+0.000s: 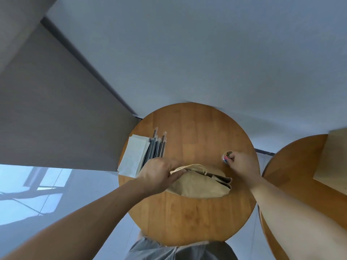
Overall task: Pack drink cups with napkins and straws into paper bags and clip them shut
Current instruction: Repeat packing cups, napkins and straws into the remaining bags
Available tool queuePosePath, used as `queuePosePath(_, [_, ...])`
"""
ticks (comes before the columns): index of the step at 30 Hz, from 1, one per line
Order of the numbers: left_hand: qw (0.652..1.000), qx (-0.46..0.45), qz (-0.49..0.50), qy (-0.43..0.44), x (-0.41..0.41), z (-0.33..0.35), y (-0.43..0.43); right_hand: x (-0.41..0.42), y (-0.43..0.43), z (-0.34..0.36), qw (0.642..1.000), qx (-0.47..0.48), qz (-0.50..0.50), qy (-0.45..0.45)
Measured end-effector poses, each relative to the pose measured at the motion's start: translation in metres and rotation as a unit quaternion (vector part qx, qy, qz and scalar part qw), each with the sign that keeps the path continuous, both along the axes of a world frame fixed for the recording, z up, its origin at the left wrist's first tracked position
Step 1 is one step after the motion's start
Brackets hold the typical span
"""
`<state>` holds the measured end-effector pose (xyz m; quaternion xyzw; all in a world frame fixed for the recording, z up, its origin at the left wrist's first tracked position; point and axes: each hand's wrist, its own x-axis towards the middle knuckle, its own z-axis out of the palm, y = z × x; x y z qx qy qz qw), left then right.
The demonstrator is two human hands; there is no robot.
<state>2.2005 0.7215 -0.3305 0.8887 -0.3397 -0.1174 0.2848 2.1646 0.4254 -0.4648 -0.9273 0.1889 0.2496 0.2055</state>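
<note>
our forearms [75, 222] reach in over the table [187, 218]. to clip well, we should keep the bag [199, 186] top squeezed flat while one clip comes out. left hand [159, 175] grips that gathered top, fingers curled by the handles [195, 167]; the bag sits mid-table. right hand [242, 164] pinches what looks like a clip tub [227, 157] just beyond. napkins [131, 156] and straws [157, 145] lie far left. no cup shows.
</note>
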Motion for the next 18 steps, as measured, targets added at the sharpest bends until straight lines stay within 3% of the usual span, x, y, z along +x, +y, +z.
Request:
queuePosePath(5, [0.998,0.027,0.026,0.044,-0.0020,0.0013,-0.0010,0.0056,0.0015,-0.0050,0.999,-0.001,-0.005,0.044])
queuePosePath(11, [0.999,0.018,0.035,0.037,-0.0055,0.0012,0.0000,0.0100,0.0022,-0.0049,0.997,-0.008,-0.010,0.075])
queuePosePath(18, [0.999,0.015,0.036,0.037,-0.0053,0.0010,-0.0011,0.0064,0.0007,-0.0013,1.000,0.009,-0.028,-0.002])
